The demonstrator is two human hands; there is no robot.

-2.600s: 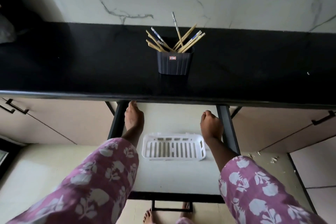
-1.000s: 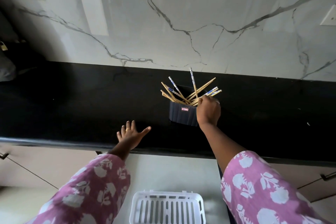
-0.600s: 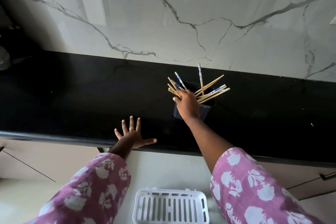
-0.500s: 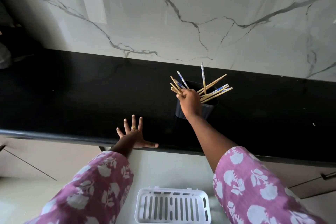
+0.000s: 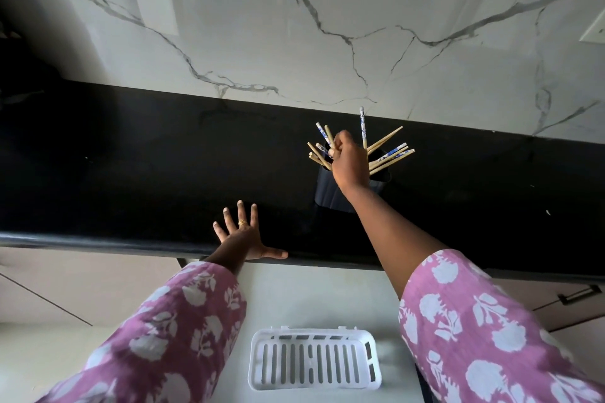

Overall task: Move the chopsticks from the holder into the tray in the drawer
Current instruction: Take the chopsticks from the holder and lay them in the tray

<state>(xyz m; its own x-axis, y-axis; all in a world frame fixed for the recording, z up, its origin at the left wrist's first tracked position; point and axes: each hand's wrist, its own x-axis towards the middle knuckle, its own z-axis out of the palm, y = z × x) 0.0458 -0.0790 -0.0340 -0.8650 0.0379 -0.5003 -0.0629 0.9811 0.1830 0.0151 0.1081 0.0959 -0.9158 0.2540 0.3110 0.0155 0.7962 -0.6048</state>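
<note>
The right hand (image 5: pixel 349 164) is positioned over the dark ribbed plastic holder (image 5: pixel 330 193), which stands upright on the glossy black table (image 5: pixel 147 167) near the marble wall. Its fingers are curled into the left group of slender wooden chopsticks, some with blue-and-white patterned tops (image 5: pixel 319 149); they appear to be closing on a few of these, though a firm grip cannot be confirmed. The remaining chopsticks fan out to the right (they lean on the holder rim because the holder is short).

The left hand (image 5: pixel 242 235) lies flat with fingers spread on the table edge, holding nothing, probably to brace the body during the reach.

The white slotted plastic tray (image 5: pixel 314 360) sits empty in the open pale drawer (image 5: pixel 294 301) directly below, so the transfer path should be short.
</note>
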